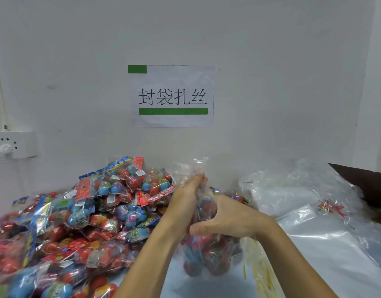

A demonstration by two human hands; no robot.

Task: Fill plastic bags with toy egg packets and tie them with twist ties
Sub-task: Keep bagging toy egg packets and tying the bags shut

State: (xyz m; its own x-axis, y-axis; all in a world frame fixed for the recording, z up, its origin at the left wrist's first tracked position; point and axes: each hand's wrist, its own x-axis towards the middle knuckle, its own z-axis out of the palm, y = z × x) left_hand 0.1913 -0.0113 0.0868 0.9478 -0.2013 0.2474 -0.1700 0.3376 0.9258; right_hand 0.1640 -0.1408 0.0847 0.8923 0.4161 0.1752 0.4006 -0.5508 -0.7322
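A clear plastic bag [209,254] filled with red and blue toy egg packets hangs in front of me above the table. My left hand [185,198] lies against the bag's gathered neck with fingers straight, pointing up. My right hand [224,216] grips the neck from the right, thumb and fingers curled around the plastic. A big heap of toy egg packets [82,216] fills the left of the table. Yellow twist ties [258,267] lie below my right forearm.
A pile of empty clear bags [297,190] lies at the right, with a few red ties [331,208] on it. A dark board [365,181] stands at the far right. On the wall hang a paper sign [172,95] and a socket [11,145].
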